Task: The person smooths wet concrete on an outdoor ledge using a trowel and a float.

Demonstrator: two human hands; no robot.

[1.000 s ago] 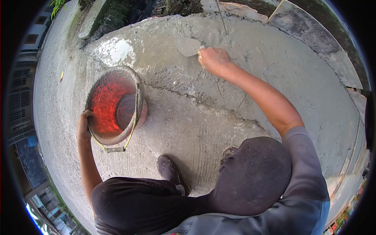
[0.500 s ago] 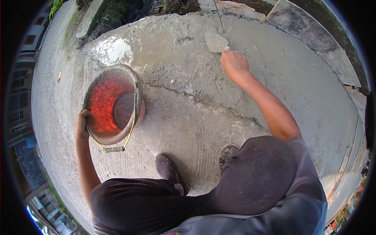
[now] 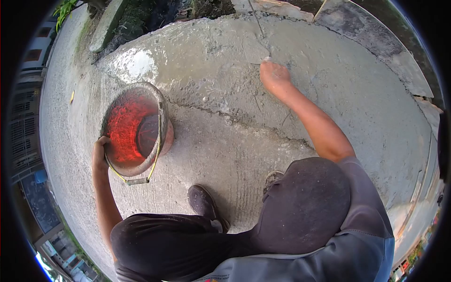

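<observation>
My left hand (image 3: pixel 100 149) grips the near left rim of a red bucket (image 3: pixel 124 129). Cement residue coats the bucket's rim, and its wire handle with a grey grip hangs down toward me. Inside, the red wall and darker bottom show. Out ahead, my right hand (image 3: pixel 275 76) is closed on a trowel, its handle hidden in my fist. The trowel's blade (image 3: pixel 254 50) lies against wet grey concrete (image 3: pixel 202 56) and nearly blends into it.
Rough hardened concrete (image 3: pixel 211 150) lies under my shoes (image 3: pixel 203 199), with a ragged edge where the wet layer begins. Flat slabs (image 3: pixel 371 42) border the far right. A concrete kerb block (image 3: pixel 109 26) and a dark ditch (image 3: pixel 162 14) are at the far left.
My right hand and the trowel have shifted slightly left, and the blade now looks flatter on the wet concrete. My left hand still holds the bucket, little changed.
</observation>
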